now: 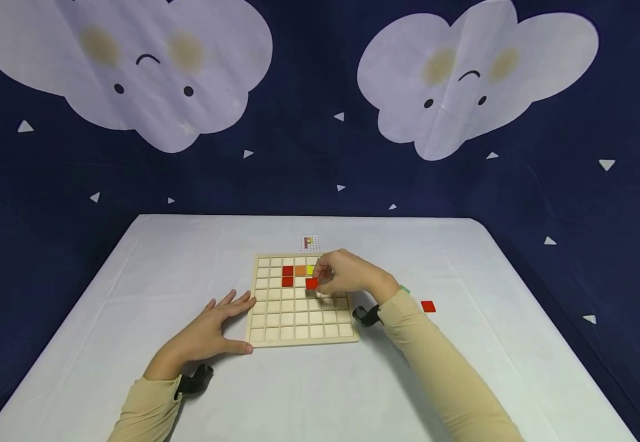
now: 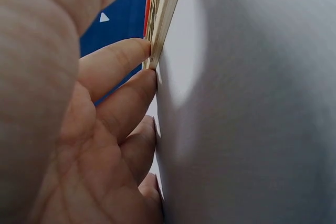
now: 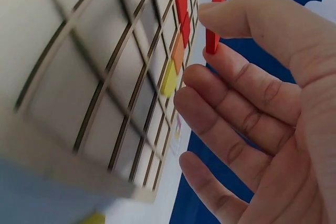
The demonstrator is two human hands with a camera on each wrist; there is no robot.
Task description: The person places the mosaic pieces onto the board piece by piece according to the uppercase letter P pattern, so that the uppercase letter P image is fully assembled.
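A pale wooden grid board lies on the white table. In its upper rows sit two red square tiles, one above the other, then an orange tile and a yellow tile. My right hand pinches another red tile between thumb and forefinger, held above the grid; the right wrist view shows this tile edge-on, apart from the board. With fingers spread, my left hand rests at the board's left edge, its fingertips touching the frame in the left wrist view.
Behind the board lies a small printed card with a coloured grid pattern. Right of the board are a loose red tile and a green tile, partly hidden by my right sleeve. A dark blue cloth with clouds hangs behind the table.
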